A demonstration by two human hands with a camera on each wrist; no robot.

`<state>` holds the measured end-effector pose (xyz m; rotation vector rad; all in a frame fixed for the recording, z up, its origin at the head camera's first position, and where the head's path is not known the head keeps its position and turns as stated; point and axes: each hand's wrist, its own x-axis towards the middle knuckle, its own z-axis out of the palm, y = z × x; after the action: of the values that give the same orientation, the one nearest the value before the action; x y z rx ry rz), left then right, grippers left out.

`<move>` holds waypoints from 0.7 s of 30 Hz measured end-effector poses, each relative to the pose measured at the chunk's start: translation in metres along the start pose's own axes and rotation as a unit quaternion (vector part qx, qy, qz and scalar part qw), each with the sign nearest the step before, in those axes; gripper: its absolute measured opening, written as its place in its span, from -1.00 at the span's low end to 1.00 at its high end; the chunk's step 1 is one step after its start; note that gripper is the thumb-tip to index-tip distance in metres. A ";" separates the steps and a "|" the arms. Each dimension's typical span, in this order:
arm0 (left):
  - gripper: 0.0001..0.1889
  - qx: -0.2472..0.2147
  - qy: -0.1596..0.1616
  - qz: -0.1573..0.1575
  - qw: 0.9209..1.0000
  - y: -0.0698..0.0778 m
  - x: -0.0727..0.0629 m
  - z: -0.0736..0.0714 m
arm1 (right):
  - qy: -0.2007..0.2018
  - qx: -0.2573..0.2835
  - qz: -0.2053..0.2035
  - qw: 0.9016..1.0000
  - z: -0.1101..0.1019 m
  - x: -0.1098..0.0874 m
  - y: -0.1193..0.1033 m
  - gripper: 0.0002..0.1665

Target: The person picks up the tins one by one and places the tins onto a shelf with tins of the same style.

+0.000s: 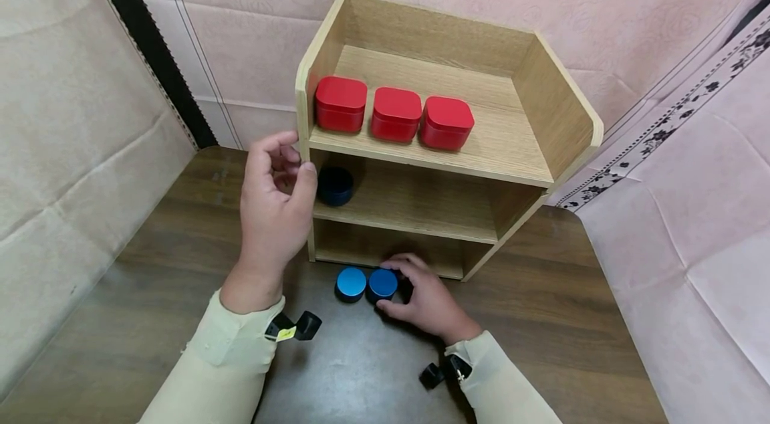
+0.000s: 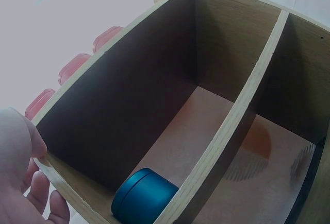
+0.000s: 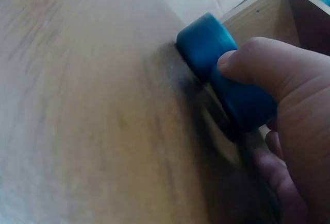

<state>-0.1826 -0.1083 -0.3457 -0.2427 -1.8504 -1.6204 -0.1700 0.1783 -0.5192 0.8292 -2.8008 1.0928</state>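
Note:
My left hand (image 1: 272, 206) holds the left side panel of a small wooden shelf unit (image 1: 415, 166), thumb at its front edge and fingers curled along the outside. Down on the table, the thumb and fingers of my right hand (image 1: 428, 300) grip a round blue tin (image 1: 382, 283) at its sides. A second round blue tin (image 1: 351, 282) stands just left of it, in front of the bottom compartment. Inside the middle compartment, at its left end, sits another blue tin (image 2: 144, 198). The right wrist view shows the gripped tin (image 3: 245, 105) partly behind my thumb.
Three red rounded-square tins, left (image 1: 341, 104), middle (image 1: 396, 114) and right (image 1: 447, 123), line the front of the top shelf. Pale cloth (image 1: 252, 43) hangs behind and at both sides. The table (image 1: 174, 263) is brown wood-grain, with a grey shiny area in front.

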 end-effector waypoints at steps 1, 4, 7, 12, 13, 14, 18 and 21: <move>-0.56 -0.001 0.000 0.000 1.000 0.000 0.000 0.000 | -0.002 0.004 0.003 1.000 -0.001 0.000 0.000 -0.24; -0.56 -0.002 0.000 0.000 1.000 0.000 0.000 0.000 | -0.009 0.012 0.009 1.000 -0.004 0.001 -0.002 -0.25; -0.56 -0.001 0.000 0.000 1.000 0.000 0.000 0.000 | -0.015 0.012 0.015 1.000 -0.005 0.002 -0.003 -0.25; -0.56 0.002 0.001 0.000 1.000 0.000 0.000 0.000 | -0.015 0.009 0.019 1.000 -0.007 0.003 -0.006 -0.23; -0.56 0.002 0.002 0.000 1.000 0.000 0.000 0.000 | -0.015 0.009 0.019 1.000 -0.008 0.003 -0.007 -0.23; -0.56 0.002 0.003 -0.001 1.000 0.000 0.000 0.000 | -0.014 0.009 0.019 1.000 -0.008 0.003 -0.008 -0.22; -0.56 -0.001 0.004 -0.001 1.000 0.000 0.000 0.000 | -0.008 0.010 0.015 1.000 -0.011 0.003 -0.010 -0.20; -0.56 -0.002 0.003 -0.001 1.000 0.000 0.000 0.000 | 0.000 0.014 0.009 1.000 -0.013 0.003 -0.013 -0.20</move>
<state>-0.1827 -0.1079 -0.3458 -0.2378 -1.8426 -1.6249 -0.1679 0.1772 -0.5004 0.8062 -2.8048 1.1383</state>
